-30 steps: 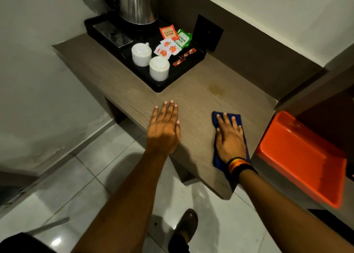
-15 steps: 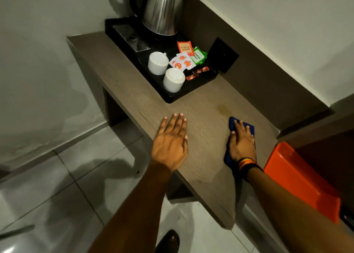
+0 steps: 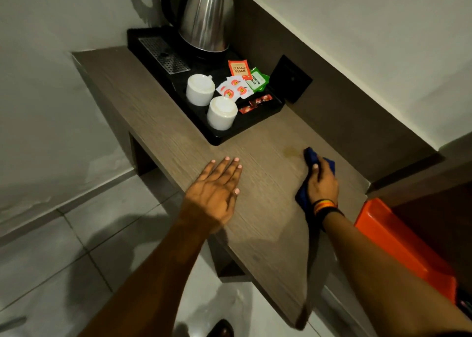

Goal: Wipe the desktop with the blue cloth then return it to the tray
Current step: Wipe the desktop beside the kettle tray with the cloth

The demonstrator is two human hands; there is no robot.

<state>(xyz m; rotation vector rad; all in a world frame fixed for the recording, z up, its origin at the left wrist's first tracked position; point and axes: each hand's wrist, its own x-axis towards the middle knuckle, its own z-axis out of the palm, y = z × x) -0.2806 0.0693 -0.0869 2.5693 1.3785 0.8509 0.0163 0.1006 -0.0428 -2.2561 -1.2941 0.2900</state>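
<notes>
The blue cloth (image 3: 310, 158) lies bunched on the wooden desktop (image 3: 268, 224) under my right hand (image 3: 322, 183), whose fingers curl over it and press it down. A faint yellowish stain (image 3: 290, 152) marks the wood just left of the cloth's tip. My left hand (image 3: 217, 186) rests flat on the desktop's front edge, fingers spread, holding nothing. The orange tray (image 3: 398, 244) sits lower, to the right of the desktop, partly cut off by my right forearm.
A black service tray (image 3: 250, 127) at the back of the desktop carries a steel kettle (image 3: 207, 15), two upturned white cups (image 3: 221, 113) and several tea sachets (image 3: 238, 68). A dark wall socket (image 3: 291, 79) sits behind it. Tiled floor lies below on the left.
My right hand has pushed the cloth away from me toward the stain and bunched it up under curled fingers. The left hand has stayed flat in place. The camera has shifted.
</notes>
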